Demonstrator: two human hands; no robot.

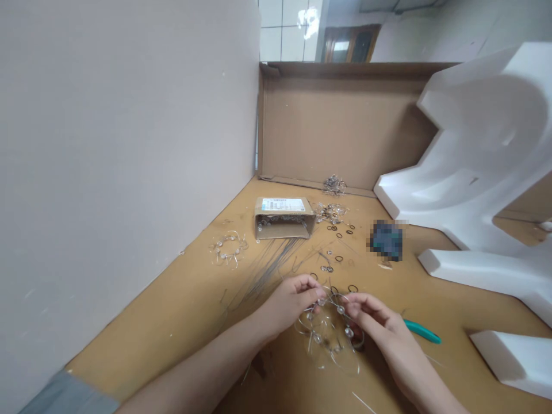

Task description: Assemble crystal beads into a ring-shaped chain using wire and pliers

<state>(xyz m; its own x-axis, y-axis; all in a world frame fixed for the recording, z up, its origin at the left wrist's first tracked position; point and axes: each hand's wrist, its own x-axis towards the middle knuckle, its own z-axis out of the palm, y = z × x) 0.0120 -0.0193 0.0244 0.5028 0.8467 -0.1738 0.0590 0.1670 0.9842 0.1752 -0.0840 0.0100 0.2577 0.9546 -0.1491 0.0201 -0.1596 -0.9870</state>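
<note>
The left hand's (304, 294) thumb and fingertips are pinched together on the upper left rim of a beaded ring (318, 338); the right hand's (376, 319) thumb and forefinger close on its upper right. The ring hangs between the hands, low over the table (194, 287), its thin wire ends curling outward from round, clear beads. Just beside the right wrist, pliers (423, 332) show a smooth, curved green handle. Small black hoops (339, 259) lie just beyond the fingers, and straight grey wires (269, 267) fan toward a cardboard box (284, 230), its open side facing the hands. Left of it sits another ring (237, 251), near the table edge along a flat, pale wall (129, 144). Sculpted white foam (474, 167) bounds the right, a brown cardboard panel (340, 126) the back; the tan table spreads between them.
</note>
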